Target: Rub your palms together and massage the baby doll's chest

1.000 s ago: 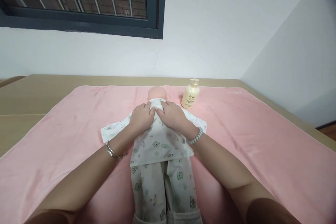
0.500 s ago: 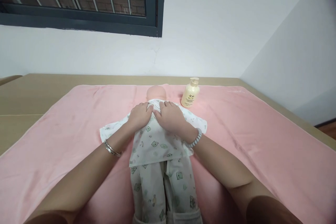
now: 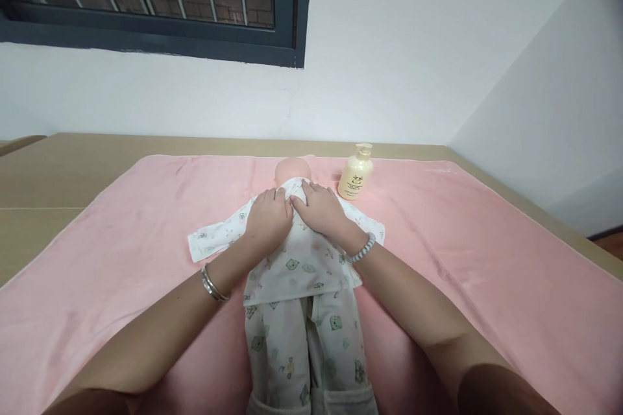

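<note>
A doll in a white printed top and matching trousers lies on a pink cloth, its bald head pointing away from me and its face not visible. My left hand rests on the upper left of the top, fingers curled over the fabric near the neck and closed on it. Beside it, my right hand lies on the upper right of the top with its fingers spread. The thumbs nearly meet at the middle. The sleeves stretch out to both sides.
A pale yellow pump bottle stands on the cloth, right of the doll's head. The cloth covers a wooden surface. Behind rise a white wall and a dark-framed window with bars.
My left hand has moved slightly right and its fingers have drawn in on the fabric. The top's neck has shifted a little toward the head. The view has shifted slightly.
</note>
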`<state>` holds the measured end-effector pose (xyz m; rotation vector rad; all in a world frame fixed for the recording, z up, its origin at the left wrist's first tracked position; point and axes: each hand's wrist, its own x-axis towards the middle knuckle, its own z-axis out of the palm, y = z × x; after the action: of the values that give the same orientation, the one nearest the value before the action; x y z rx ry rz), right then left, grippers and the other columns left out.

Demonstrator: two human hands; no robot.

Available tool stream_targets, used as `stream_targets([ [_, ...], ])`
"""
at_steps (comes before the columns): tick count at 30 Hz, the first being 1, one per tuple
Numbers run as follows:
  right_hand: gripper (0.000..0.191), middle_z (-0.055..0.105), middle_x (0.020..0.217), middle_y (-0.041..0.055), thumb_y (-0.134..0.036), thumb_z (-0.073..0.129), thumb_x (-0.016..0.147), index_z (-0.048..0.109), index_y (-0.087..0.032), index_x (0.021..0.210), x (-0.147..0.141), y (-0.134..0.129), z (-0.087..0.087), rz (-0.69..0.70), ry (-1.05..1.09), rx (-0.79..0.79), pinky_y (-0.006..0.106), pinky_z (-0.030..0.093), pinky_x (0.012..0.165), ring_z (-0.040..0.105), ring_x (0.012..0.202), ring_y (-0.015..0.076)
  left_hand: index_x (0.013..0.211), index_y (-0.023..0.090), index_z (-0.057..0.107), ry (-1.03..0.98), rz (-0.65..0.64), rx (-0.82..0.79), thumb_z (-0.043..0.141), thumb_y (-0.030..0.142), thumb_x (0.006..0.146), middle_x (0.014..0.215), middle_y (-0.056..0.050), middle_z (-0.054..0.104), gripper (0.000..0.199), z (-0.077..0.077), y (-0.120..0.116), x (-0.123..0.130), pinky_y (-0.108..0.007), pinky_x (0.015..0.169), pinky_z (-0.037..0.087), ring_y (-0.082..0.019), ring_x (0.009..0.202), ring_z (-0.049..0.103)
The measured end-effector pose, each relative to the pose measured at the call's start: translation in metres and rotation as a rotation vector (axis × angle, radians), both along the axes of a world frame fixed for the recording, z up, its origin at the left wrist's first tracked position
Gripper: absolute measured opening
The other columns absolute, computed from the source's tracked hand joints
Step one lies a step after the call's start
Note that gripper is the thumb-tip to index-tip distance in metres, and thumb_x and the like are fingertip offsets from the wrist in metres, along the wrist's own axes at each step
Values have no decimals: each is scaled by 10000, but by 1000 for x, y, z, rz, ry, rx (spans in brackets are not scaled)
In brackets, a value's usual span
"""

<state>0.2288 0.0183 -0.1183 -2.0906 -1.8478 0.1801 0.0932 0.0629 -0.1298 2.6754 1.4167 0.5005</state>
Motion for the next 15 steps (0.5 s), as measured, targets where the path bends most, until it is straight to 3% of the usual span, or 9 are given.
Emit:
stream_targets([
  [4, 500, 572, 1367, 219, -414, 299, 1041, 561, -82, 1307, -10, -11, 3, 15, -106, -6, 462, 348, 1094, 513, 1281, 314, 1114, 121, 638, -108, -32, -199, 300, 342, 957, 1165, -176, 688, 433, 2, 18, -5, -431, 954, 488, -317, 1106, 629],
  [8, 488, 571, 1349, 249, -395, 359, 1024, 563, -41, 1292, -21, -24, 8, 64, -224, 28, 470, 344, 1105, 501, 1286, 345, 1198, 116, 613, -164, 8, -341, 286, 498, 956, 1250, -195, 671, 558, 1, 33, -10, -441, 975, 479, -331, 1157, 631],
  [12, 476, 661, 1197, 200, -397, 279, 1045, 620, -90, 1170, -6, -15, 10, 116, -138, 7, 463, 365, 1079, 583, 1173, 307, 1366, 46, 504, -76, 26, -243, 247, 432, 977, 1327, -234, 619, 606, 1, 21, -6, -468, 1028, 451, -353, 1249, 574],
  [15, 501, 662, 1241, 159, -424, 219, 1058, 608, -133, 1182, 14, 0, 8, 120, 18, -39, 452, 363, 1091, 593, 1185, 275, 1370, 16, 501, -10, -9, -99, 250, 343, 982, 1314, -242, 612, 566, 1, 1, -1, -483, 1062, 428, -359, 1253, 553],
])
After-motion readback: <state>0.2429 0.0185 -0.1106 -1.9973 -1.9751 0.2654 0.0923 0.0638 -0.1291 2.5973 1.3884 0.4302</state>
